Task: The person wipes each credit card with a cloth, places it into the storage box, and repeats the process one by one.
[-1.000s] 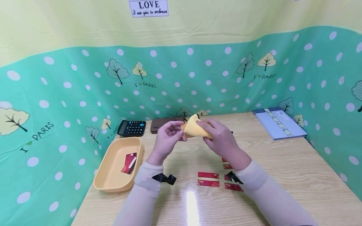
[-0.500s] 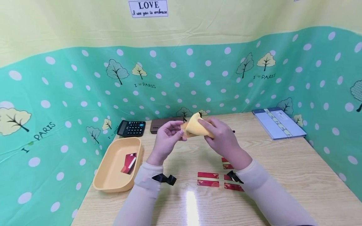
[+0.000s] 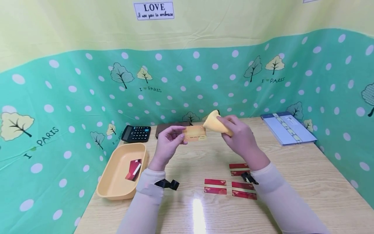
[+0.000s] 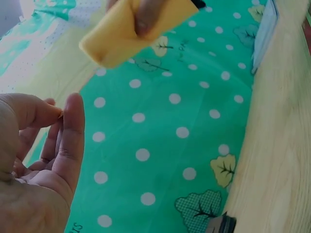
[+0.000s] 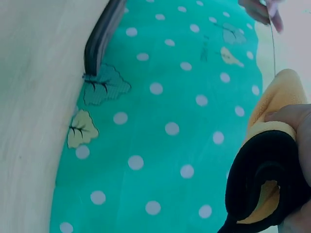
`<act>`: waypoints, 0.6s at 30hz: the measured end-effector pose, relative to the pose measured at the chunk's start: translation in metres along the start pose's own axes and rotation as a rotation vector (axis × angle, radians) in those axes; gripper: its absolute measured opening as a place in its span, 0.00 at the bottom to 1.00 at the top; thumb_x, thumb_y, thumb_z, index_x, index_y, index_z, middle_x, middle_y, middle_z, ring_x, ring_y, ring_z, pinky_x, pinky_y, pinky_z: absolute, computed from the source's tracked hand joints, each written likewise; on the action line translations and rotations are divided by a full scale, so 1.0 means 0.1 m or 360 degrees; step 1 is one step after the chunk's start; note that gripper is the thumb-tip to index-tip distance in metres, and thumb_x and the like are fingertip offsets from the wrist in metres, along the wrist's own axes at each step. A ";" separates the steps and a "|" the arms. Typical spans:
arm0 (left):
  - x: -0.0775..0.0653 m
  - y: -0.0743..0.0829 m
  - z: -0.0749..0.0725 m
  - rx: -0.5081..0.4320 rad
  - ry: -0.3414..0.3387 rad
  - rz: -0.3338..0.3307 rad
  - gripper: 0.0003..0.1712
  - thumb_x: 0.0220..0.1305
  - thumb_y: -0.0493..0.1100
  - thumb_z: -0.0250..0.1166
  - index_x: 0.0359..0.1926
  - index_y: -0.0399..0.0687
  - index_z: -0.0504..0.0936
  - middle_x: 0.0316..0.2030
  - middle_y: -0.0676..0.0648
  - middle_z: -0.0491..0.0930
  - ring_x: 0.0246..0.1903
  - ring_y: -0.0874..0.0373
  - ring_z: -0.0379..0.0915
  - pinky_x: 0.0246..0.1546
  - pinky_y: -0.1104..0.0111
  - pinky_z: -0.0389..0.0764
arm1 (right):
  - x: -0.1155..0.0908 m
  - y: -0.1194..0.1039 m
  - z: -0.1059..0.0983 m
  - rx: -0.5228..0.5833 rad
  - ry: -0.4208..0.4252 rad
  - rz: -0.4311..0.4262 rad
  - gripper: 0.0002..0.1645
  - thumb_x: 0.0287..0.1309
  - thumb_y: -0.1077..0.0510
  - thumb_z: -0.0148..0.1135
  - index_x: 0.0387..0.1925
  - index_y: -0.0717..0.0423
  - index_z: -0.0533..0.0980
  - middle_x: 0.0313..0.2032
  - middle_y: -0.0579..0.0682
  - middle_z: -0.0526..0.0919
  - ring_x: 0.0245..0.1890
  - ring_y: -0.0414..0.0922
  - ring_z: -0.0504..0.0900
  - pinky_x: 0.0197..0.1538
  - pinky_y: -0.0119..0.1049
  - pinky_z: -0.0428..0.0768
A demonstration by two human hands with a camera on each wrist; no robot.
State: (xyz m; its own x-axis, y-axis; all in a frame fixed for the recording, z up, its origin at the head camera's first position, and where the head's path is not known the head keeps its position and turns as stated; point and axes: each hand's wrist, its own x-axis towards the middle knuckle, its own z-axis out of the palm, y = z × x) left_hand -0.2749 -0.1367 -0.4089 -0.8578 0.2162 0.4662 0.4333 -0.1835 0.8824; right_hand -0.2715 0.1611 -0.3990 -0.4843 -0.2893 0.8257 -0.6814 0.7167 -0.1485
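In the head view my left hand (image 3: 168, 144) pinches a gold bank card (image 3: 194, 133) by its left end, between thumb and fingers, up over the table. The card's printed face shows. My right hand (image 3: 240, 139) grips a folded yellow cloth (image 3: 214, 123) just right of the card's right end. The right wrist view shows the cloth (image 5: 282, 94) with a black looped edging (image 5: 257, 160) by the hand; the card is a thin edge there. From the left wrist, the left hand's thumb and fingertip meet, and the cloth (image 4: 114, 36) is above and beyond.
Red cards (image 3: 215, 190) with a pale band lie on the table (image 3: 187, 169) below the hands. An orange tray (image 3: 102, 185) at left holds red cards (image 3: 134, 169). Behind are a calculator (image 3: 139, 134) and a dark brown flat case (image 3: 162, 127); a white-blue folder (image 3: 289, 128) lies back right.
The right hand has drawn the cloth off the card, to the right and slightly up. The gold card, earlier mostly covered, now shows its face. The left hand has kept its pinch.
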 end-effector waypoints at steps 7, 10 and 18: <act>0.00 -0.01 -0.01 0.0035 0.0027 -0.0005 0.15 0.69 0.24 0.64 0.56 0.26 0.81 0.52 0.35 0.80 0.35 0.55 0.79 0.39 0.62 0.92 | 0.02 0.09 -0.12 0.0008 0.0067 0.0072 0.36 0.50 0.71 0.75 0.64 0.53 0.81 0.48 0.59 0.84 0.39 0.57 0.87 0.36 0.54 0.90; 0.00 0.00 0.00 0.0039 0.0047 -0.0003 0.15 0.69 0.24 0.64 0.56 0.26 0.82 0.52 0.35 0.80 0.37 0.55 0.79 0.39 0.62 0.92 | 0.02 0.09 -0.14 0.0024 0.0077 0.0085 0.35 0.51 0.71 0.73 0.63 0.53 0.82 0.48 0.58 0.84 0.39 0.57 0.87 0.36 0.53 0.89; 0.00 0.01 0.00 0.0092 0.0083 0.0003 0.19 0.66 0.19 0.59 0.56 0.28 0.83 0.50 0.35 0.80 0.39 0.54 0.78 0.42 0.60 0.92 | 0.03 0.09 -0.16 0.0044 0.0107 0.0070 0.34 0.51 0.71 0.72 0.63 0.54 0.82 0.48 0.58 0.84 0.37 0.55 0.86 0.34 0.51 0.88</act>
State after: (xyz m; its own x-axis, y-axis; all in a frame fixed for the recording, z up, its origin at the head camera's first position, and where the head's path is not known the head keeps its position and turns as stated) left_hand -0.2747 -0.1369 -0.4084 -0.8695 0.1657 0.4653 0.4488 -0.1280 0.8844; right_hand -0.2708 0.1770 -0.3896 -0.4769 -0.2144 0.8524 -0.6758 0.7095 -0.1997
